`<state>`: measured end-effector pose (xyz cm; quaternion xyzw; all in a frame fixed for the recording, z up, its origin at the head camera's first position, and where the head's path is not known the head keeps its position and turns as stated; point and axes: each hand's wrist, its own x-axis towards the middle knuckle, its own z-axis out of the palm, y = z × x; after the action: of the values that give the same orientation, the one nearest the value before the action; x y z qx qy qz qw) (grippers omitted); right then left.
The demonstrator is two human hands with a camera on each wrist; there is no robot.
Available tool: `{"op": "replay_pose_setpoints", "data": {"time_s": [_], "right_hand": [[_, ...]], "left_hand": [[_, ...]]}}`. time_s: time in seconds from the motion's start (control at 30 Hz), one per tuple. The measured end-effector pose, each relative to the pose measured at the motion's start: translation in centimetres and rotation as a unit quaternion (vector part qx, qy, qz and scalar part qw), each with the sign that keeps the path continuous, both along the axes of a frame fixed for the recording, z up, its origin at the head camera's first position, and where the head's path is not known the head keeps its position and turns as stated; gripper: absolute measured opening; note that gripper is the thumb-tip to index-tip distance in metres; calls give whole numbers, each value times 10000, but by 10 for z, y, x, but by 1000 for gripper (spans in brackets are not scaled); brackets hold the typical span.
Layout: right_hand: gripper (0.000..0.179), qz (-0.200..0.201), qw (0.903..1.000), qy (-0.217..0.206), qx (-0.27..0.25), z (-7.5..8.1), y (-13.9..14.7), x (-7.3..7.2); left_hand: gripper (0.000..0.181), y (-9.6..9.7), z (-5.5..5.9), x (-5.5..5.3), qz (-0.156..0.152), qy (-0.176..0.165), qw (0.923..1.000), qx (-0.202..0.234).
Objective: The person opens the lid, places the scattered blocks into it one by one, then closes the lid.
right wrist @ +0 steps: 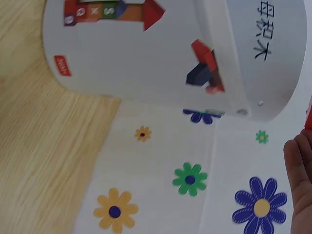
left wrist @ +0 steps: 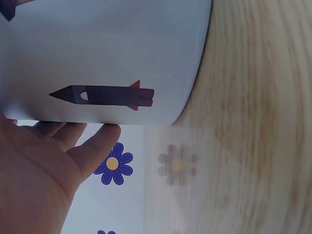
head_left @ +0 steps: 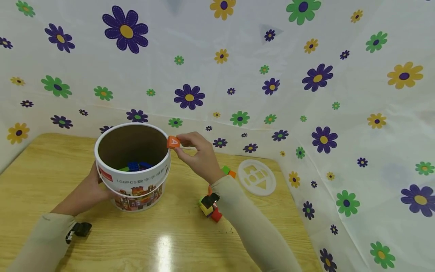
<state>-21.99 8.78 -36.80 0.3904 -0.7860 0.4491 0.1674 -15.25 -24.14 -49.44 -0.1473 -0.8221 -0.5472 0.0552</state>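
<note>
In the head view my right hand (head_left: 200,155) pinches an orange letter block (head_left: 173,142) marked with a white A between thumb and fingers, right at the bucket's right rim. Only the hand's edge (right wrist: 301,170) and a sliver of the block show in the right wrist view. My left hand (head_left: 90,190) holds the white bucket (head_left: 141,185) by its left side, thumb toward the front. The fingers (left wrist: 100,146) lie along the bucket wall in the left wrist view. Blue and green blocks (head_left: 133,166) lie inside the bucket, partly hidden by its near rim.
A small cluster of red, yellow and green blocks (head_left: 206,210) lies on the wooden table (head_left: 183,241), partly behind the right wrist. Green and orange blocks (head_left: 225,170) sit farther back, beside a white disc with shaped cutouts (head_left: 248,187). Flower-print sheeting (head_left: 204,68) rises behind.
</note>
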Motion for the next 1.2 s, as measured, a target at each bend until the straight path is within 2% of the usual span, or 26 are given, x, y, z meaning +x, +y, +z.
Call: {"op": "replay_pose_setpoints", "data": {"time_s": [0.3, 0.57, 0.8, 0.9, 1.2], "right_hand": [[33, 235, 9985, -299, 383, 15, -32, 2], [35, 293, 9963, -302, 743, 24, -55, 1], [36, 415, 9922, -290, 1139, 24, -71, -1], [36, 349, 9904, -355, 1292, 21, -76, -1], [33, 149, 9898, -555, 1306, 15, -79, -1]], "left_hand": [[135, -1, -1, 0, 43, -117, 9999, 16], [137, -4, -3, -1, 93, -162, 9997, -128], [135, -3, -2, 0, -1, -161, 9999, 11], [135, -3, -2, 1, -9, -168, 9999, -12], [136, -3, -1, 2, 67, -268, 9996, -59]]}}
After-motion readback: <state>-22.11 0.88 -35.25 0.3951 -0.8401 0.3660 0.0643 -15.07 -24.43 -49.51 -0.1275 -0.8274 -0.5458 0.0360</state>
